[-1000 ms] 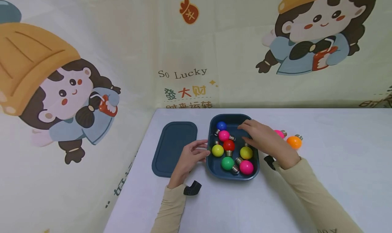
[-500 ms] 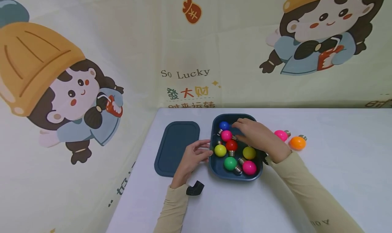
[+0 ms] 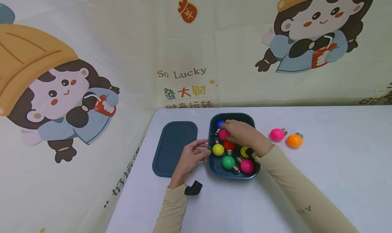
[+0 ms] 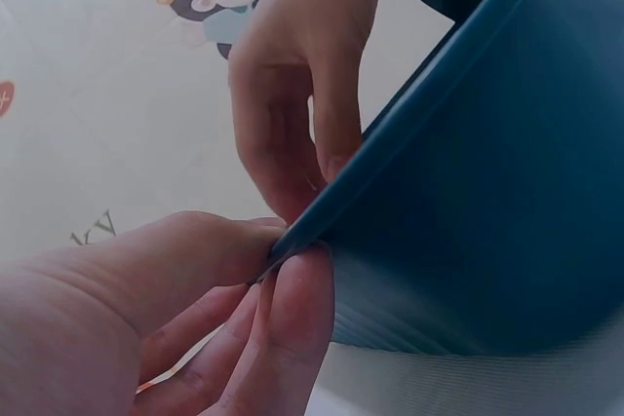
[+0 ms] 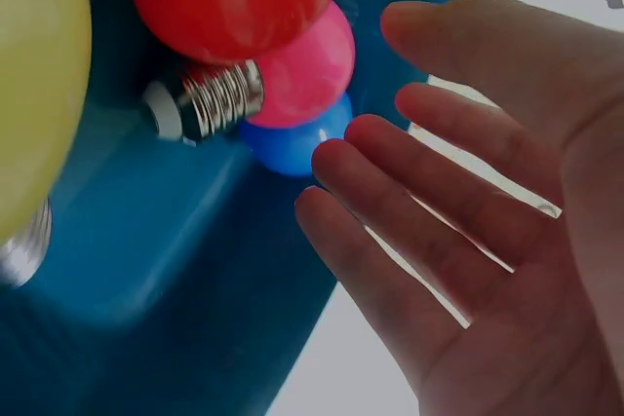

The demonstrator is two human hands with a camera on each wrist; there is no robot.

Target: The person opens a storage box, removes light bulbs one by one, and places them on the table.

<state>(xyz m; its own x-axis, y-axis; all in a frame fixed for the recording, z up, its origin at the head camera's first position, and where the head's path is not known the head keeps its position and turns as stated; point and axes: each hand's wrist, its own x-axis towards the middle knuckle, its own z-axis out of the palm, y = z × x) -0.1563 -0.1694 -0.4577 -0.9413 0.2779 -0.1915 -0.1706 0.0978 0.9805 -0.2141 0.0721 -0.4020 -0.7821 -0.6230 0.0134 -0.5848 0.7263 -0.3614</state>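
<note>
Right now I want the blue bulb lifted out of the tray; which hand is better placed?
Right hand: open over the tray, fingertips beside the blue bulb. Left hand grips the rim.

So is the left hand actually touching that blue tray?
Touching. The left wrist view shows the left hand with thumb and fingers pinching the rim of the blue tray.
</note>
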